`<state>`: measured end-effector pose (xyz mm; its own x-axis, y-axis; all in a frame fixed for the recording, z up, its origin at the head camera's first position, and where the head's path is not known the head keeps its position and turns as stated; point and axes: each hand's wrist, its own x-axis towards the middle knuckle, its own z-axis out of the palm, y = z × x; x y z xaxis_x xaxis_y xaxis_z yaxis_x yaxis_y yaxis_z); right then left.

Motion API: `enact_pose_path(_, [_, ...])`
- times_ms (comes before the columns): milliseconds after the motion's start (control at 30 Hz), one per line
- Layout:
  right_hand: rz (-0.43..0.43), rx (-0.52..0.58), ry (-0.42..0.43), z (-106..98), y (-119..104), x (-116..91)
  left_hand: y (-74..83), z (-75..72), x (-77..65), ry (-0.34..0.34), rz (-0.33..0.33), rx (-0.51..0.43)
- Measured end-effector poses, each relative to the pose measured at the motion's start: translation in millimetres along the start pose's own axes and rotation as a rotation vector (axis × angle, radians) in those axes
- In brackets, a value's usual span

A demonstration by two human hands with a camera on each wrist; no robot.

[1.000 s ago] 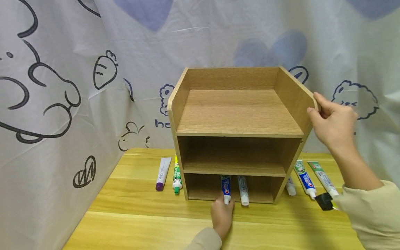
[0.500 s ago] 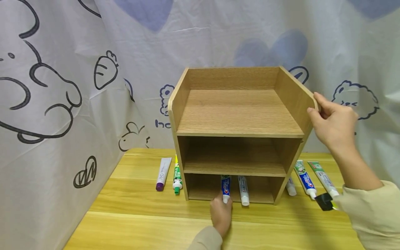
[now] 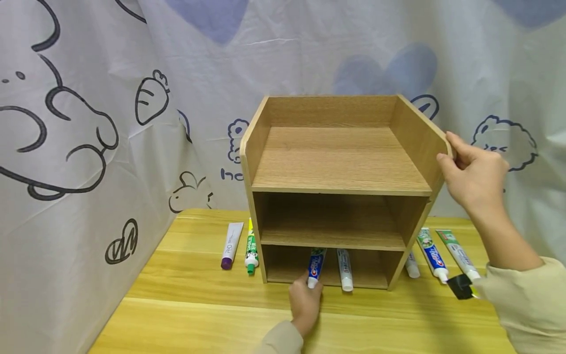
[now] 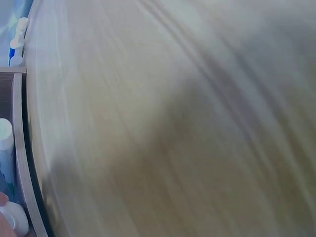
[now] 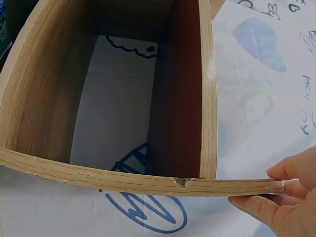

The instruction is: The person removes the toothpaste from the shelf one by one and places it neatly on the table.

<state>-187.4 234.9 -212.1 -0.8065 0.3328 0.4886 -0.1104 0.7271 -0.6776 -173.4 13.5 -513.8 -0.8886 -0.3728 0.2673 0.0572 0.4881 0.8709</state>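
A small wooden desktop shelf [image 3: 341, 189] stands on the table with two compartments below its top tray. My right hand [image 3: 478, 175] pinches the front upper edge of the shelf's right side panel, thumb inside and fingers outside; the right wrist view shows the same grip. At the bottom compartment, my left hand [image 3: 305, 304] holds a blue toothpaste tube [image 3: 316, 265] near its white cap, with the tube's far end inside. A white toothpaste tube [image 3: 345, 269] lies to its right, its cap poking past the front edge. In the left wrist view, only a fingertip [image 4: 4, 199] shows beside a white cap [image 4: 16, 217].
Left of the shelf lie a white tube with a purple cap [image 3: 232, 246] and a green-and-yellow tube [image 3: 251, 248]. On the right are a partly hidden white tube [image 3: 412, 266], a blue-green tube [image 3: 432, 255] and a green-and-white tube [image 3: 458, 253]. A printed curtain [image 3: 194, 88] hangs behind.
My left hand has shifted slightly left, and the cap end of the blue toothpaste tube has swung left with it, leaving the tube slanted. My right hand keeps its grip on the shelf.
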Motion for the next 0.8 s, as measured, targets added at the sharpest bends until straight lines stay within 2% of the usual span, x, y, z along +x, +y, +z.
enact_pose_path(400, [-0.022,0.006,0.004,2,5,7,-8.3,-12.8,3.2,-0.006,0.033,-0.032])
enact_pose_path(700, [-0.011,0.013,-0.006,0,2,5,-12.3,-33.4,4.4,-0.052,0.06,-0.064])
enact_pose_path(800, [-0.006,0.004,-0.011,-1,1,4,-14.4,-40.1,4.0,-0.077,0.045,-0.079])
